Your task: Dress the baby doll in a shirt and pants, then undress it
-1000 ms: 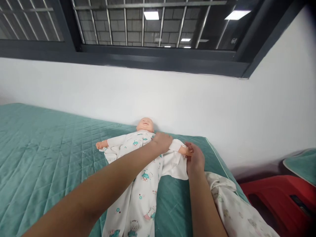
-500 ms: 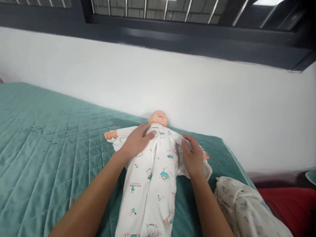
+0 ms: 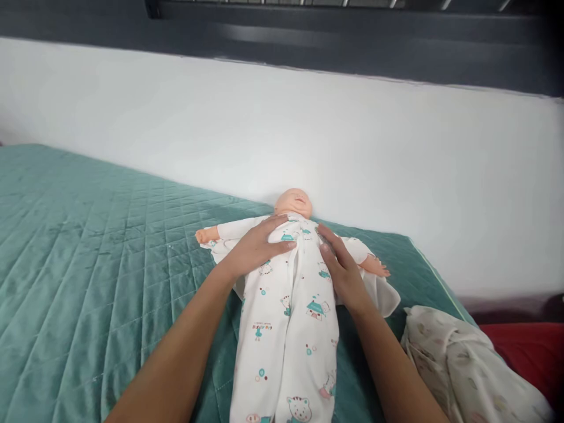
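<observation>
A baby doll (image 3: 294,203) lies on its back, head against the wall, arms spread out to both sides. Over its front is a white printed baby garment (image 3: 286,329) with teal houses and small animals. My left hand (image 3: 259,244) rests on the garment's upper left side at the doll's chest, fingers spread. On the other side, my right hand (image 3: 341,264) touches the garment's edge near the doll's shoulder, with its fingers apart. Both doll hands show beyond the white sleeves. Cloth is spread beneath the arms.
A green quilted cover (image 3: 110,252) lies under the doll. A crumpled pale patterned cloth (image 3: 467,364) sits at the lower right, with something red (image 3: 524,352) beyond it. Behind stands a white wall (image 3: 220,129) under a dark window frame (image 3: 282,35).
My right hand has moved inward from the doll's arm onto the garment's edge by the chest. My left hand stays on the chest. The view has tilted down slightly.
</observation>
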### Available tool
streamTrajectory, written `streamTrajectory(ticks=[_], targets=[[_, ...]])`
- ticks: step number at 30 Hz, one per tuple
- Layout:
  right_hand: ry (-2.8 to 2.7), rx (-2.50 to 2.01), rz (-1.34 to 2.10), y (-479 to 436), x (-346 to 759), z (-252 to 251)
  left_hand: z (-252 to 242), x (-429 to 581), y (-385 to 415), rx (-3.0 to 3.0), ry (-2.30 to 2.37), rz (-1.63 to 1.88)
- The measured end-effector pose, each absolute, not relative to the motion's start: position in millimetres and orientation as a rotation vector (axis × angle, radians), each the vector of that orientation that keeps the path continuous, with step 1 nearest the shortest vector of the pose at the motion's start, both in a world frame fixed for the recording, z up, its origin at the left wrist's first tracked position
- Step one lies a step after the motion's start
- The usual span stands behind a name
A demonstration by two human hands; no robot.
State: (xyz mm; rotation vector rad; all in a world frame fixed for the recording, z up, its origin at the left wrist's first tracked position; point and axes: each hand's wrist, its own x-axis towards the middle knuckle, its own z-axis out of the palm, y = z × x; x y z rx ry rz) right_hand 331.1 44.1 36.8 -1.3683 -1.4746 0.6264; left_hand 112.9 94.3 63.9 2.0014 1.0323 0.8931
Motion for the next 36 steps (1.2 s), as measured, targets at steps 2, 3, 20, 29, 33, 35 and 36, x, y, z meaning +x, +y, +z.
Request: streamTrajectory(ticks=[2, 3, 20, 29, 33, 35, 36], targets=[[-1.471, -1.343, 0.707, 43.2, 330.1, 38.5, 61.8, 117.1, 93.4, 1.983, 1.022, 0.957], [-1.468, -1.337, 0.739, 43.1, 330.1, 39.0, 60.7, 119.2, 93.0, 1.975, 1.023, 0.994], [-1.676, -1.251, 0.437, 39.0, 317.4, 47.8, 48.4, 138.1, 85.9, 2.469, 1.112, 1.571], [-1.793, -1.262, 0.096, 28.3, 304.9, 53.7, 43.0, 141.2, 81.9, 2.678, 1.158, 1.628], [-1.841, -1.248, 0.023, 22.8, 301.5, 56.1, 39.5, 140.2, 81.7, 2.678, 1.192, 1.614], [-1.853, -1.286, 0.002, 21.9, 300.5, 56.1, 37.9, 139.8, 81.4, 2.672, 1.217, 1.583], [-1.860, -1.311, 0.004, 21.9, 300.2, 55.8, 37.1, 139.5, 81.0, 2.666, 1.234, 1.560]])
